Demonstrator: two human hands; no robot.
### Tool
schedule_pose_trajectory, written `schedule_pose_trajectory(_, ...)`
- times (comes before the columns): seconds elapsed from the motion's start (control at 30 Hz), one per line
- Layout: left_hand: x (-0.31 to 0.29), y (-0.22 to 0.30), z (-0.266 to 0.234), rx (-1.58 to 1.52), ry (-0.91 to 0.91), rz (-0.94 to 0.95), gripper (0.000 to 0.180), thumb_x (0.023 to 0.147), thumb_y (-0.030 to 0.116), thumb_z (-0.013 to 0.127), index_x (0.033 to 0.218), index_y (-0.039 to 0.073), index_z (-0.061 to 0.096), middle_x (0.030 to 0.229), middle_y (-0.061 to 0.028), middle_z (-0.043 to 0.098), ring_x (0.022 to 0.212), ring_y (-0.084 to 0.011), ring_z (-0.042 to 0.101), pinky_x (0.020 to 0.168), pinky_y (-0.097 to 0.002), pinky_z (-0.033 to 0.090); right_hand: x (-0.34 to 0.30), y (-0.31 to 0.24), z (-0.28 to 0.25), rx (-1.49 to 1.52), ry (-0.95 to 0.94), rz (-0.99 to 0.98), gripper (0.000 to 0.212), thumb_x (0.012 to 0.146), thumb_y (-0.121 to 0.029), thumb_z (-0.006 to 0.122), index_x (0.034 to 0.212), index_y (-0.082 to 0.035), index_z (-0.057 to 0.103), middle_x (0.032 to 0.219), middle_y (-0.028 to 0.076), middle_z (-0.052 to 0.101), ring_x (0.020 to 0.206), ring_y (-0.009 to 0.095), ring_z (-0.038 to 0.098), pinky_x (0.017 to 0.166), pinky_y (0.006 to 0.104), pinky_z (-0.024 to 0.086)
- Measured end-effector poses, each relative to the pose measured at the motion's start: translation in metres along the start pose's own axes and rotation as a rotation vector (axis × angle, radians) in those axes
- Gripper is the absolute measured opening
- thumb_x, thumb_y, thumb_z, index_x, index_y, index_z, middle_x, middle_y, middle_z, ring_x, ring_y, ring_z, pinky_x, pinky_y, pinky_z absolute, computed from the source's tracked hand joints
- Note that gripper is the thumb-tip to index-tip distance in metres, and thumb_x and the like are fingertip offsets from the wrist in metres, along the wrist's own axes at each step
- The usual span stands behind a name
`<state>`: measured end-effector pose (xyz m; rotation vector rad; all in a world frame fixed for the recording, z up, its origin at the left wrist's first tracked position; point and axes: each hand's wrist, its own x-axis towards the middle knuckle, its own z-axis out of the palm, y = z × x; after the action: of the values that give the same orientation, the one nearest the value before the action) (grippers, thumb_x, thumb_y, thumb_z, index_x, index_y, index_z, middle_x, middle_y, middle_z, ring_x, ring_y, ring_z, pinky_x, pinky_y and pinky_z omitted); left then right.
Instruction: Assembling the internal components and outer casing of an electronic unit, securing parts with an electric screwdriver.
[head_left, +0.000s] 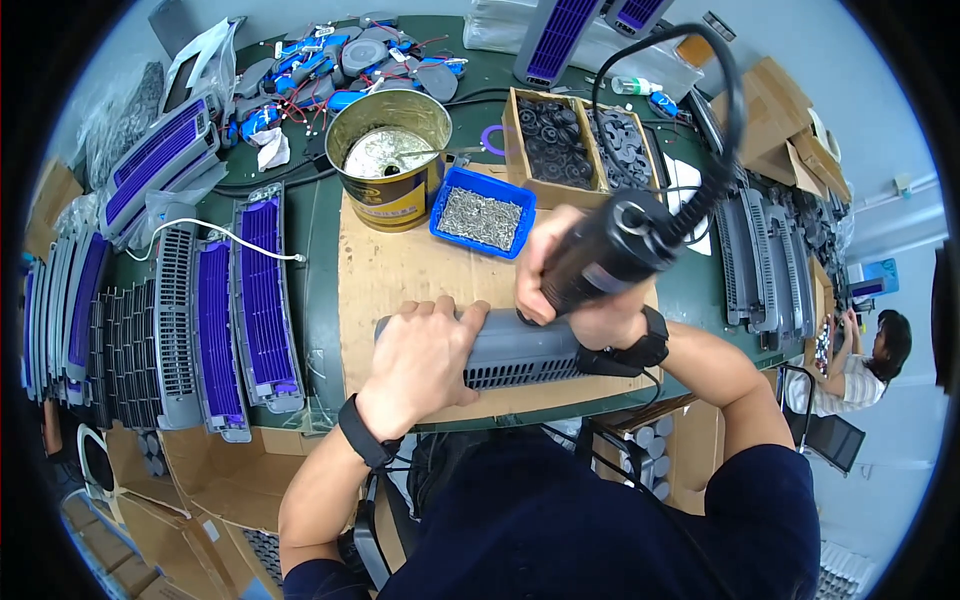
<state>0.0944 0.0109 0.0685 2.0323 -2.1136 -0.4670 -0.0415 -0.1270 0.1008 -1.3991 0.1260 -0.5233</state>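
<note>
A grey plastic housing (512, 345) with a row of slots along its near side lies crosswise in front of me. My left hand (418, 352) is clasped over its left end, thumb on the near side. My right hand (612, 325) is wrapped around a thick black electric screwdriver (608, 252), tilted above the right part of the housing. A cord runs up from its rear end. The tool's tip is hidden, so I cannot tell whether it touches the housing. A blue tray (437, 228) of small screws stands just beyond.
Under the work lies a cardboard sheet (365, 290) on the green table (325, 340). A metal can (388, 205) and a wooden box (517, 170) of black parts stand behind. Purple-grilled panels (265, 290) line the left; grey housings (750, 260) the right. Another person (850, 370) sits far right.
</note>
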Motion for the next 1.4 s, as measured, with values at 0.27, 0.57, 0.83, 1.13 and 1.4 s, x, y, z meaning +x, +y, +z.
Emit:
schedule_pose_trajectory(0.27,0.003,0.000,0.000,0.044,-0.002,0.027,0.078,0.054,0.034,0.087,0.119,0.006,0.055,0.089,-0.0116,0.063,0.083,-0.0254,0.065,0.078,-0.0334,0.049,-0.002,0.009,-0.011,0.146,-0.025,0.017,0.099,0.064,-0.096,0.031,0.092,-0.003,0.046,0.056,0.004,0.048,0.048,0.011,0.044,0.045,0.0237,0.036)
schedule_pose_trajectory(0.57,-0.019,-0.018,0.002,-0.117,0.344,0.055,0.098,0.047,0.030,0.091,0.131,0.000,0.050,0.095,-0.0176,0.063,0.090,-0.0342,0.065,0.087,-0.0386,0.049,-0.004,-0.004,-0.002,-0.043,0.146,0.021,0.103,0.065,-0.096,0.035,0.098,0.001,0.048,0.055,0.008,0.049,0.045,0.018,0.049,0.046,0.0314,0.044)
schedule_pose_trajectory(0.83,-0.048,-0.017,0.012,-0.579,0.270,-0.241,0.100,0.052,0.027,0.090,0.134,-0.008,0.046,0.105,-0.0257,0.061,0.099,-0.0398,0.061,0.088,-0.0428,0.049,0.036,-0.016,0.042,0.276,-0.020,-0.173,0.103,0.071,-0.094,0.026,0.114,-0.001,0.043,0.058,0.006,0.050,0.047,0.015,0.048,0.048,0.0296,0.043)
schedule_pose_trajectory(1.13,-0.046,-0.015,0.030,-0.693,0.304,-0.200,0.093,0.054,0.024,0.089,0.131,-0.006,0.046,0.110,-0.0236,0.059,0.107,-0.0394,0.057,0.093,-0.0436,0.046,0.052,0.020,0.056,0.064,0.018,0.041,0.098,0.074,-0.092,0.026,0.111,-0.002,0.042,0.059,0.006,0.049,0.048,0.014,0.046,0.048,0.0281,0.042)
schedule_pose_trajectory(1.4,-0.048,-0.020,0.042,-0.712,0.344,-0.166,0.079,0.054,0.023,0.088,0.119,-0.002,0.052,0.107,-0.0205,0.058,0.103,-0.0389,0.057,0.090,-0.0443,0.047,0.033,0.027,0.063,0.135,-0.228,0.133,0.088,0.071,-0.085,0.052,0.099,-0.002,0.042,0.063,0.012,0.053,0.051,0.015,0.048,0.050,0.0273,0.040)
